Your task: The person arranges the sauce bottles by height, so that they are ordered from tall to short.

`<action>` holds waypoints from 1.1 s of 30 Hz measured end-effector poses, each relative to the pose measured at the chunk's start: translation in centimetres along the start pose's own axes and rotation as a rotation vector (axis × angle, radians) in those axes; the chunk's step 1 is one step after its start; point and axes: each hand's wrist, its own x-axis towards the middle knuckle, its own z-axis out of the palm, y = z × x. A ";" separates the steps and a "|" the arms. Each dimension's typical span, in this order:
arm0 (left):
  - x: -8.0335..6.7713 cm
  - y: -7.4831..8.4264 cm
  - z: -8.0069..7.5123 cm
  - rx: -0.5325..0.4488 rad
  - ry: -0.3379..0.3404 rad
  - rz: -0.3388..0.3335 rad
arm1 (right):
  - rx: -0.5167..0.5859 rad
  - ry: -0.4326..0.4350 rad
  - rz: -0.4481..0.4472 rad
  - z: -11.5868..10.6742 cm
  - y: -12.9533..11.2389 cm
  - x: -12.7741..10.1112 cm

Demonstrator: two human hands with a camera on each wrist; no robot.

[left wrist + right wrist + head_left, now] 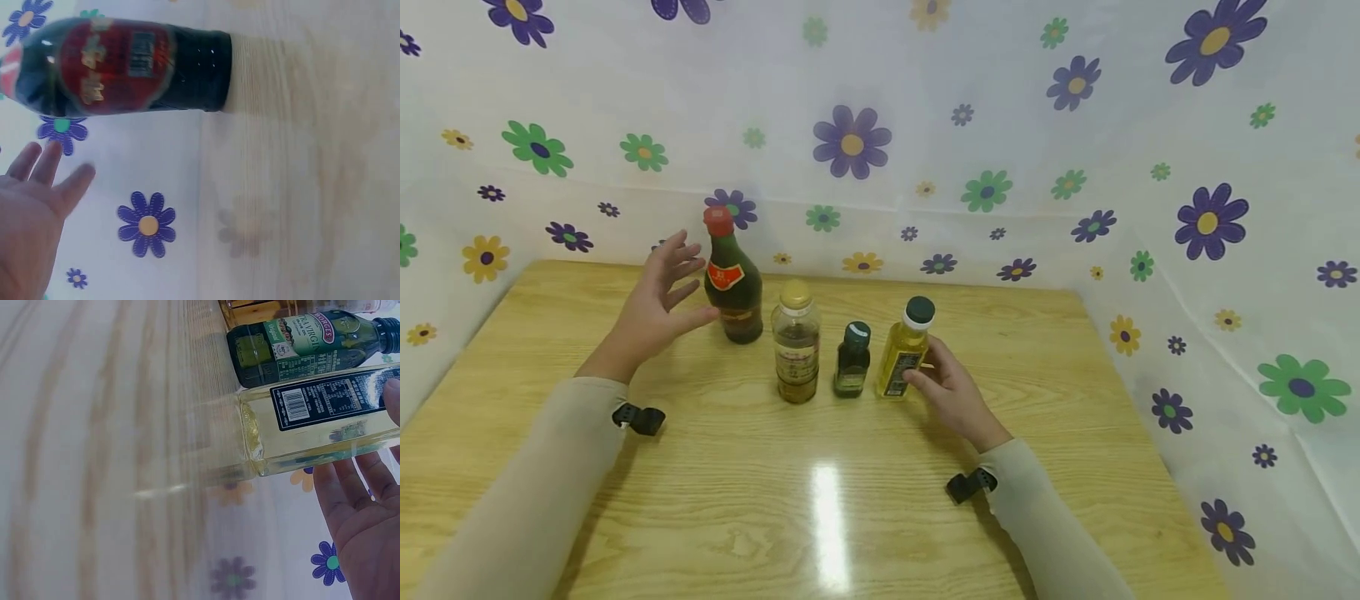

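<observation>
My right hand [958,392] holds a clear bottle of yellow oil [895,358] with a dark green cap, thumb on its dark label and fingers at its far side. In the right wrist view the thumb [392,400] and fingers [350,487] lie on either side of that bottle, which stands on the table. My left hand [658,308] is spread beside a tall dark bottle [737,292] with a red cap and red label. A gap shows between that hand and the dark bottle [119,69] in the left wrist view.
Between the two outer bottles stand a yellow-capped clear bottle [796,350] with brown liquid and a small dark green olive oil bottle [852,362]. All stand on a wooden table [722,500]. A flower-patterned white sheet [895,83] hangs behind and at the sides.
</observation>
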 end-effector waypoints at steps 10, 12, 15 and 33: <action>-3.6 3.3 0.6 0.022 0.130 0.059 | -0.004 0.011 0.012 0.1 -0.1 0.0; -4.2 3.7 1.0 -0.041 0.130 0.082 | 0.000 0.013 0.007 0.1 0.0 0.0; -4.9 4.2 1.8 -0.103 0.117 0.100 | 0.003 0.018 0.002 0.1 0.1 0.0; -5.8 5.3 6.1 0.077 0.004 -0.038 | 0.049 0.035 0.000 0.1 0.5 0.0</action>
